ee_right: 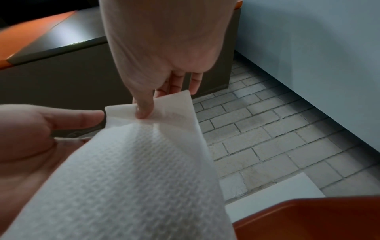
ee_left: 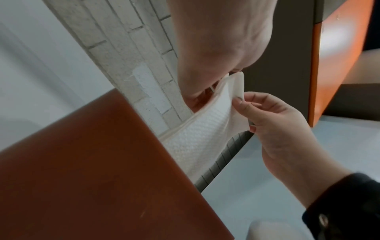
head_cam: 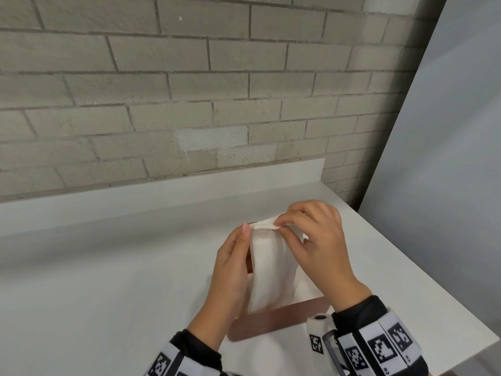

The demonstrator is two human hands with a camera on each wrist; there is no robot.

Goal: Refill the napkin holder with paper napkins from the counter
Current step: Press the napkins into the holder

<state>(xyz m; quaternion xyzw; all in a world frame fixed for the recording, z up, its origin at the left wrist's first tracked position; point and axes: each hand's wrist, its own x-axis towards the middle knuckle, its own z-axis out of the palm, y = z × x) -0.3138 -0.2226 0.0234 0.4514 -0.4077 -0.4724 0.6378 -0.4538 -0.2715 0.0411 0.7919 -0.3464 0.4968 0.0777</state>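
Note:
A stack of white embossed paper napkins stands upright in the brown napkin holder on the counter. My left hand holds the stack's left side, thumb tip at its top corner. At the folded top edge, my right hand pinches the paper between thumb and fingers. The left wrist view has the napkins rising behind the holder's wall, with the right hand pinching them. In the right wrist view the right hand pinches the napkins, with the left hand beside them. The holder's inside is mostly hidden.
The white counter has a low backsplash against a grey brick wall. Its right edge runs diagonally close to the holder, beside a pale wall panel. A dark and orange cabinet hangs above.

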